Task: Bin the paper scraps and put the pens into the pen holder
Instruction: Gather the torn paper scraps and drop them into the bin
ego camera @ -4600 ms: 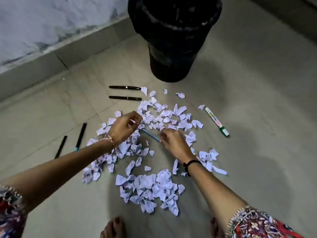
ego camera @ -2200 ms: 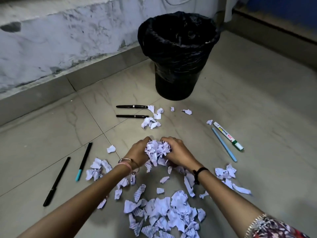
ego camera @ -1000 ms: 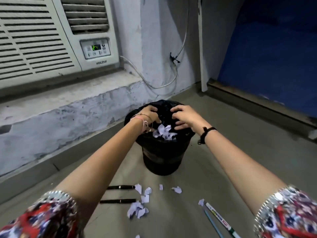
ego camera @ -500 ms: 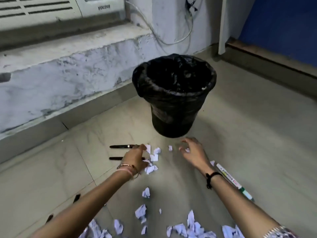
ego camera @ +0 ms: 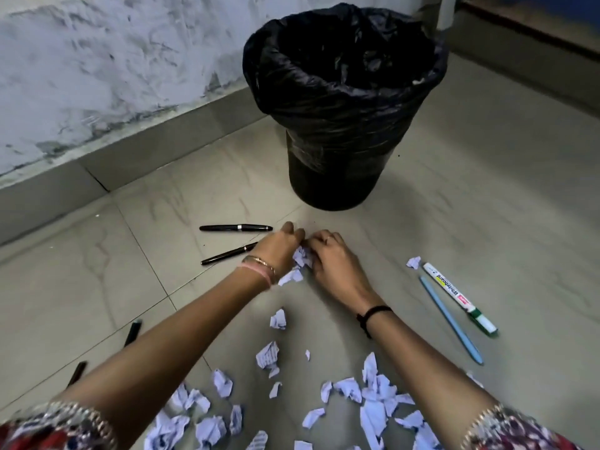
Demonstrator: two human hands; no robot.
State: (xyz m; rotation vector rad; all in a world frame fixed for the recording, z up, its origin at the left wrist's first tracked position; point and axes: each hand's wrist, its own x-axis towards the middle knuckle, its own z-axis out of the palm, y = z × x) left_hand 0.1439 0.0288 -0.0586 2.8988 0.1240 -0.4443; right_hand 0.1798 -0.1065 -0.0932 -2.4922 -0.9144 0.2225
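Both hands, the left hand [ego camera: 281, 246] and right hand [ego camera: 331, 258], meet on the floor just near of the bin [ego camera: 341, 102], each grip grasping a small clump of paper scraps [ego camera: 300, 259]. More scraps [ego camera: 373, 404] litter the near floor, with black pens [ego camera: 235, 228] to the left and a whiteboard marker [ego camera: 457, 297] to the right.

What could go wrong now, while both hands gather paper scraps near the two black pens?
1. The left hand covers the tip of the nearer black pen; it might get scooped up with the scraps.
2. Both hands, the right hand included, cup the loose bundle, so pieces may fall before reaching the bin.
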